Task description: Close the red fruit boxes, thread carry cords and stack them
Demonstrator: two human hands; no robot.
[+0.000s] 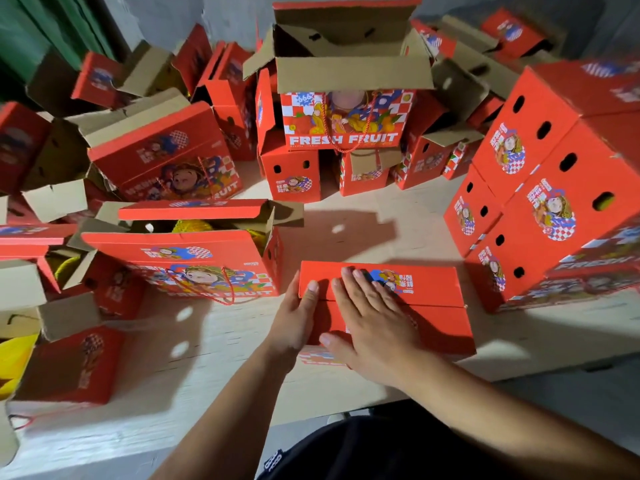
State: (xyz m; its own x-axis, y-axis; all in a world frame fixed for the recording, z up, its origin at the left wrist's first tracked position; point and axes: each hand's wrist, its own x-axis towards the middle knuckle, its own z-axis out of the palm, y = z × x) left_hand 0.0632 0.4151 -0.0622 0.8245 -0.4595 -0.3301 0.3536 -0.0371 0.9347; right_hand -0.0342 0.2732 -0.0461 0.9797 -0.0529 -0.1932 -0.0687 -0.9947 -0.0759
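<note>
two hands are laid on the closed box (415, 299) on the table (214, 341): right hand (367, 323) flat, fingers straight; left hand (294, 320) gripping its end. stiff, likely heavy; best lifted underneath. stack (554, 188) beyond.

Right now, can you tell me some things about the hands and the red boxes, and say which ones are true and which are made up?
1. Both hands are on the closed box in front of the person. True: the right hand lies flat on the closed box, and the left hand is at its left end.
2. The right hand is holding a cord. False: its fingers are spread flat on the lid.
3. The tall box at the back has its top flaps open. True.
4. The stack of boxes on the right is all open. False: those boxes are closed.
5. The open box left of the hands has a red cord hanging on its front. True.
</note>
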